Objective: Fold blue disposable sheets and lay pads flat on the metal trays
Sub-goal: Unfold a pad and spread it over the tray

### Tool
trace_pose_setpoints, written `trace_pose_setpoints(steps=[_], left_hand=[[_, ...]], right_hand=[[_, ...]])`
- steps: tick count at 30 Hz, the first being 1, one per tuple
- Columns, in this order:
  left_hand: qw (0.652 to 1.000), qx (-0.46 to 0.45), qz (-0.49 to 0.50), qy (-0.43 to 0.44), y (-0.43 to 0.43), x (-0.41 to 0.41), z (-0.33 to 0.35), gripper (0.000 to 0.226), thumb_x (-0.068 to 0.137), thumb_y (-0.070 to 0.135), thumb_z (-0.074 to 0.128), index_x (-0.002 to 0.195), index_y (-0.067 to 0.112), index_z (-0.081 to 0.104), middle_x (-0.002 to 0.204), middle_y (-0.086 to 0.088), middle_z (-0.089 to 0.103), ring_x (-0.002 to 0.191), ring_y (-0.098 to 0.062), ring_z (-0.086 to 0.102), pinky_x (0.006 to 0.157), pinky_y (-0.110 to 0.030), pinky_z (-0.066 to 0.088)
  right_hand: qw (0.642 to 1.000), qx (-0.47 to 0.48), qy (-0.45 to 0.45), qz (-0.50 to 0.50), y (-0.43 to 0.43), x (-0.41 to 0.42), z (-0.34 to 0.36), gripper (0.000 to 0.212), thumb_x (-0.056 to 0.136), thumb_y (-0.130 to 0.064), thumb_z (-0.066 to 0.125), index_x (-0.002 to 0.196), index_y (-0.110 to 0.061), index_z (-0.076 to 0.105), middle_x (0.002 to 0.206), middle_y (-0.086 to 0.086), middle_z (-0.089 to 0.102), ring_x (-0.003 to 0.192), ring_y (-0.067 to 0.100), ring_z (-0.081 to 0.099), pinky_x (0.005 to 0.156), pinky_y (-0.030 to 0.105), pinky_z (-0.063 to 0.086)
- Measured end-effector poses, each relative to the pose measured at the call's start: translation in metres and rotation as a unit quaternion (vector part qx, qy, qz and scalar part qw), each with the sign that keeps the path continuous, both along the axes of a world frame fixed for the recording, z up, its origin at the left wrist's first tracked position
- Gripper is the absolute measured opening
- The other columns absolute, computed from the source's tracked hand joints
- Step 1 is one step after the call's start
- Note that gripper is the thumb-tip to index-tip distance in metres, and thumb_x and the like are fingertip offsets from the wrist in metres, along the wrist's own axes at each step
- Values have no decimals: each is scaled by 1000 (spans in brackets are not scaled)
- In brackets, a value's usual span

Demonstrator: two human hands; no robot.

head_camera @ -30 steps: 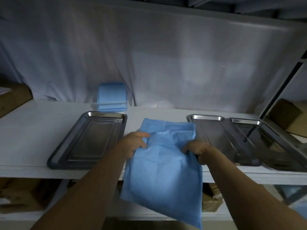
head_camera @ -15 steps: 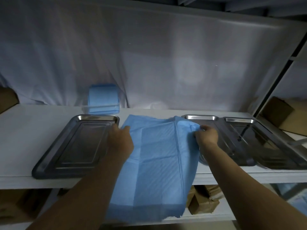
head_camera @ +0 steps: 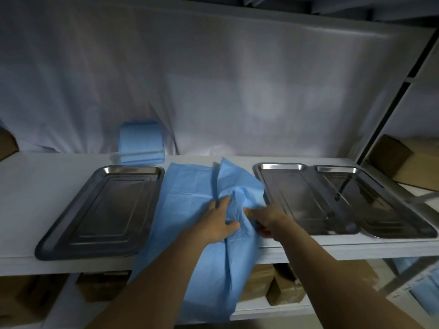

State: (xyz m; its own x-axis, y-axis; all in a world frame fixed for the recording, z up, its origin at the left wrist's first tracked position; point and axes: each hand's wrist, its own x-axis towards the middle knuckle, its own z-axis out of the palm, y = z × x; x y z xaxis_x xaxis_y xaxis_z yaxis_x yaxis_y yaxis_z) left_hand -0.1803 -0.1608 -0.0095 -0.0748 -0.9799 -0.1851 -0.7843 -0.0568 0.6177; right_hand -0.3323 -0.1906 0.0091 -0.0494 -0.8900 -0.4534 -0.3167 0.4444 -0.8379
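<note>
A blue disposable sheet (head_camera: 187,195) lies on the white shelf between the trays, crumpled at its middle, its near end hanging over the shelf edge. My left hand (head_camera: 217,222) lies on the sheet with its fingers spread and the thumb tucked into a fold. My right hand (head_camera: 267,219) grips the bunched right side of the sheet. One metal tray (head_camera: 78,229) sits to the left. Two overlapping metal trays (head_camera: 280,167) (head_camera: 403,224) sit to the right. All three hold nothing.
A stack of folded blue pads (head_camera: 141,144) leans against the white drape at the back left. The white shelf (head_camera: 21,191) ends in a front edge near me. Cardboard boxes (head_camera: 401,162) stand at the right and on the lower shelf.
The sheet was spread flat with my hands at its far corners. Both hands have come together toward the middle, and the sheet's right part is now bunched and folded upward.
</note>
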Motion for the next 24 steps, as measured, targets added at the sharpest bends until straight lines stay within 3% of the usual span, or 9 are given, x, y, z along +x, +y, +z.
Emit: trace_pose_setpoints(steps=[2,4,8,14,18,19,21,22,24], left_hand=[[1000,-19,-2,12,2,-2,0,74,87,36,58,148,29,17,151,-9,22,136,-29,32,111,-39,32],[999,-34,-2,9,1,-3,-1,69,87,38,58,146,28,23,151,-9,22,136,-29,33,112,-40,32],[999,14,-11,-50,-2,-3,-3,68,91,56,40,149,37,9,159,-7,4,147,-26,8,119,-44,13],[988,54,-12,-144,-8,-10,0,66,91,63,27,149,39,4,159,-8,-5,147,-30,-7,118,-48,2],[983,48,-7,-175,-6,-17,-1,66,89,56,44,147,37,20,159,-9,0,147,-31,-6,117,-50,2],[989,20,8,-147,-7,-17,-3,61,88,51,50,143,34,32,158,-10,10,147,-29,3,118,-48,8],[993,-63,103,-3,-5,-16,1,45,87,43,55,125,20,59,141,-14,46,136,-27,37,111,-39,31],[976,-86,163,113,-3,-15,9,44,88,46,52,112,12,66,124,-15,59,123,-28,52,101,-37,40],[904,-20,245,351,4,-10,26,53,90,56,42,101,10,65,102,-9,65,100,-28,61,88,-40,46]], right_hand=[[998,-9,40,56,4,4,0,24,85,-24,68,76,-8,52,66,6,50,54,15,46,37,15,37],[993,-81,69,55,0,9,1,12,85,-18,63,87,-6,61,74,5,57,63,14,53,53,19,44],[987,-156,43,22,-5,7,19,25,89,-13,48,107,-1,61,104,15,66,94,29,64,85,40,53],[929,-249,252,-106,-20,-33,67,17,89,-23,52,103,-13,53,104,10,61,102,31,58,76,30,38],[951,-235,189,-61,-17,-25,67,35,82,-16,65,115,-9,56,113,11,63,106,28,59,86,32,45],[959,-225,165,-52,-16,-22,66,37,80,-12,67,115,-7,58,112,11,64,104,27,60,88,31,46],[962,-228,149,-22,-13,-11,67,34,80,-4,65,114,-6,62,105,8,64,95,21,59,87,30,46],[966,-224,131,7,-11,-4,66,30,82,-2,62,112,-7,64,103,9,64,91,19,58,84,29,46],[982,-157,35,99,-4,12,64,20,89,-1,54,98,-13,67,94,8,64,77,14,54,70,25,44]])
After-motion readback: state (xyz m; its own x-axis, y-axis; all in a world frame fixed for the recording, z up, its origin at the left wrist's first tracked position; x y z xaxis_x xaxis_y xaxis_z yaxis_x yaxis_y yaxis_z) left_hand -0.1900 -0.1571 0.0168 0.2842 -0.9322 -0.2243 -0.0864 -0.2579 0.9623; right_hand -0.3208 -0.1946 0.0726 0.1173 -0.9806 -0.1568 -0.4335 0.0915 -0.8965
